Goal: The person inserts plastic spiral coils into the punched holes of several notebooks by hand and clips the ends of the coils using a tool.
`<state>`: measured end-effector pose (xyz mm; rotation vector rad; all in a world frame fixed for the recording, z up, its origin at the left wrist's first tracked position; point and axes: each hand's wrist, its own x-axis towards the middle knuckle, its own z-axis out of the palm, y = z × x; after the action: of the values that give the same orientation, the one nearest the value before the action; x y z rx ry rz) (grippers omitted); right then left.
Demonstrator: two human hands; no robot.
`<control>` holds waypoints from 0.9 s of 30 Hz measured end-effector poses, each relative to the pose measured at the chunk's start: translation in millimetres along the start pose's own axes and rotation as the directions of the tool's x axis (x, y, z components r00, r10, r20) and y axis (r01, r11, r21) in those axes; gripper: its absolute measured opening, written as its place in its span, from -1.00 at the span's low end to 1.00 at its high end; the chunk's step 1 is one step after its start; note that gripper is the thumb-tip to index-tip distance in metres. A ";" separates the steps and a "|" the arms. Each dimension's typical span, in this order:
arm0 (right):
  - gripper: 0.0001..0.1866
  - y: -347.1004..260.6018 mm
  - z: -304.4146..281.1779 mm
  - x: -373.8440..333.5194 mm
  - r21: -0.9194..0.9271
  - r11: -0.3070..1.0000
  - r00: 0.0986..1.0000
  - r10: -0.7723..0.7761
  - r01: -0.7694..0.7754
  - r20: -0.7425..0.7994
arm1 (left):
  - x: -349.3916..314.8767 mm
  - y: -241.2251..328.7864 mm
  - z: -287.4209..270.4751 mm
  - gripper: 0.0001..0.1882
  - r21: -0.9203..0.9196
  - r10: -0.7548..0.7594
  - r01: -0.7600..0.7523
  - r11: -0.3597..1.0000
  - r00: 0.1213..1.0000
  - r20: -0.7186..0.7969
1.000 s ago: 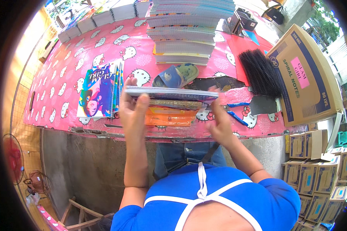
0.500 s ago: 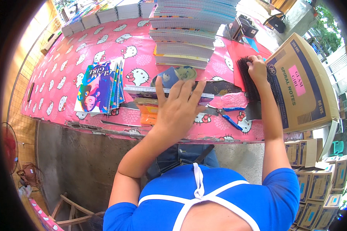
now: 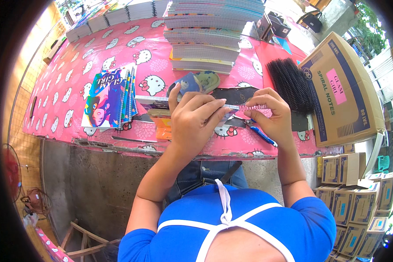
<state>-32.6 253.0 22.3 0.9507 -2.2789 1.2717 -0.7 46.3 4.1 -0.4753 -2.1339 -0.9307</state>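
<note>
My left hand is closed on an unbound notebook, its white page edge facing up near the table's front. Between the thumb and fingers of my right hand is a thin spiral binding coil, held against the notebook's right end. How far the coil sits in the holes is too small to tell. Beneath my right hand lie blue-handled pliers. An orange block rests under the notebook, partly covered by my left hand. Beyond my right hand is a pile of black coils.
A tall stack of notebook pages rises behind my hands. Bound notebooks lie fanned at left on the pink table cover. At right stands a large cardboard box; more boxes are piled below.
My right hand has left the black coil pile and come down to the notebook's right end with a coil. My left hand has gone from spread flat to gripping the notebook.
</note>
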 end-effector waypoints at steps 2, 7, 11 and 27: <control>-0.79 6.1 -3.1 4.1 0.094 0.995 0.996 0.027 -0.035 0.085 | 0.0 0.9 -0.5 -0.84 0.003 -0.005 0.005 1.000 1.000 -0.004; -0.83 -7.5 -5.4 6.3 0.199 0.847 0.861 0.441 -0.493 0.254 | 0.8 5.9 -5.5 -0.78 0.092 -0.067 0.064 0.994 0.997 0.026; -0.86 -16.0 9.3 0.8 -0.097 0.994 0.990 0.067 -0.055 0.126 | -1.6 -1.2 -8.7 -0.76 0.133 -0.052 0.049 0.990 0.998 0.025; -0.56 105.7 86.8 73.5 -0.434 0.890 0.773 0.175 0.141 0.610 | -5.8 -3.8 -9.6 -0.70 0.032 -0.087 0.088 0.996 0.996 -0.038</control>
<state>-158.3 190.2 -43.9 1.3106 -2.9044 0.3519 5.5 36.4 2.3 -0.3480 -2.1482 -0.9433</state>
